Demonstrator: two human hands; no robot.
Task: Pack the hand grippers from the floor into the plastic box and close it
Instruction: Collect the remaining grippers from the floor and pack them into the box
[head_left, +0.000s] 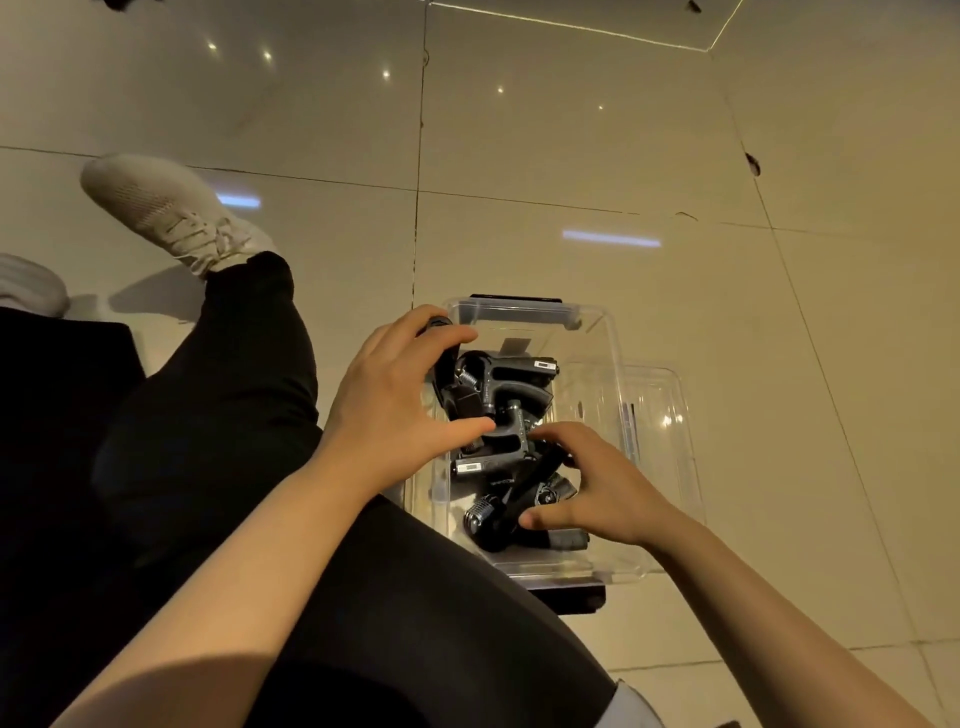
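Note:
A clear plastic box (602, 332) with black clasps at its near and far ends stands open on the tiled floor. Several black hand grippers (511, 395) with metal springs lie piled inside it. My left hand (395, 400) reaches over the box's left wall, its fingers curled round the black handle of one hand gripper (445, 364) at the rim. My right hand (592, 483) is low inside the box, fingers and thumb pinching another hand gripper (524, 499) near the front. The clear lid (660, 410) lies flat on the floor against the box's right side.
My black-trousered legs fill the left and lower part of the view, one knee close against the box's left side. A white shoe (166, 208) rests on the floor at far left. Glossy beige tiles stretch beyond and to the right of the box.

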